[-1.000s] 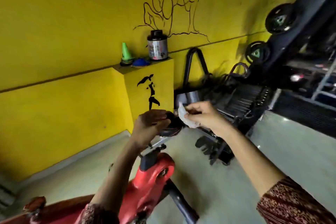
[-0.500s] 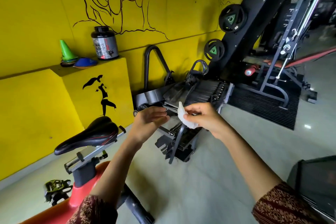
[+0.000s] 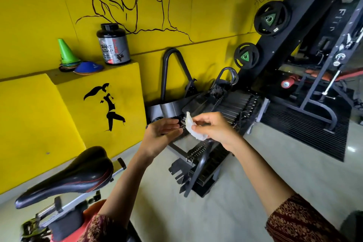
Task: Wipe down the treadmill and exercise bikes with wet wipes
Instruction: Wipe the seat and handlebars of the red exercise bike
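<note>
Near the middle of the frame, in the head view, the right hand (image 3: pixel 215 130) pinches a crumpled white wet wipe (image 3: pixel 193 131) between thumb and curled fingers, one corner of the wipe standing up above the knuckles. The left hand (image 3: pixel 159 136) is just beside it on the left, palm turned up, fingers nearly straight and holding nothing; its fingertips reach toward the wipe, but whether they touch it cannot be told. Both forearms rise from the lower edge, each ending in a dark red patterned sleeve (image 3: pixel 298 220).

At lower left sits the black padded saddle of an exercise bike (image 3: pixel 68 177) on a silver rail, with a bit of the bike's red frame (image 3: pixel 92 209) below it. The hands are held in the air, apart from the saddle, to its upper right.

Behind the hands, a black slatted machine with curved black handles (image 3: pixel 231 104) rests against the yellow wall (image 3: pixel 35 6), on the pale grey floor (image 3: pixel 255 163). On a yellow ledge at upper left stand a green plastic cone (image 3: pixel 65 51), a stack of flat blue marker discs (image 3: pixel 88 68) and a silver tub with a black lid (image 3: pixel 114 45). At upper right two round black weight plates with green centres (image 3: pixel 272 18) hang on a slanting black steel frame (image 3: pixel 306 6).
</note>
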The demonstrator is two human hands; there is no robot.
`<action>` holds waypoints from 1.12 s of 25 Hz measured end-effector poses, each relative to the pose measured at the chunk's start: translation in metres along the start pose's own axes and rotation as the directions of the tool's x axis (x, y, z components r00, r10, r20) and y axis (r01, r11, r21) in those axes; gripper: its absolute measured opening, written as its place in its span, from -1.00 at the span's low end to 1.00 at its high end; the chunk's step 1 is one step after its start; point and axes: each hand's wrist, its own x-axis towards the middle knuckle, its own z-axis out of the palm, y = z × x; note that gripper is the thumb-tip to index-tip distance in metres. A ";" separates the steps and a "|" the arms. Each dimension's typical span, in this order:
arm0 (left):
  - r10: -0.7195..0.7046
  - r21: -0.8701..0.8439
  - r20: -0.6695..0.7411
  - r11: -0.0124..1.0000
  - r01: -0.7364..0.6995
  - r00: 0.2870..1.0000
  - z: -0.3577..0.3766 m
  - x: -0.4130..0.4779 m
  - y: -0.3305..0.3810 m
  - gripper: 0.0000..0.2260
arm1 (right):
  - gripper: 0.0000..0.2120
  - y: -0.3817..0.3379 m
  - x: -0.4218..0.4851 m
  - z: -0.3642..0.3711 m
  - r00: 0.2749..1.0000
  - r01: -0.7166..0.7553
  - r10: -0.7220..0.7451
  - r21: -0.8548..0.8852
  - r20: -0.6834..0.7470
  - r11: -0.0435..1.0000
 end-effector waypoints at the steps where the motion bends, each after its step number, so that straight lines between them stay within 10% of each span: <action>1: -0.002 0.005 -0.020 1.000 0.002 1.000 -0.005 0.016 -0.003 -0.79 | -0.74 0.001 0.020 0.002 1.000 0.003 -0.003 -0.005 0.004 1.000; 16: -0.069 0.076 -0.520 0.989 0.126 0.852 -0.206 0.228 -0.130 -0.74 | -0.85 -0.002 0.387 0.183 0.838 0.177 -0.183 0.060 0.514 0.982; 28: -0.154 -0.073 -0.934 0.966 0.248 0.324 -0.395 0.293 -0.180 -0.73 | -0.81 -0.057 0.603 0.438 0.362 0.217 -0.260 0.191 0.895 0.957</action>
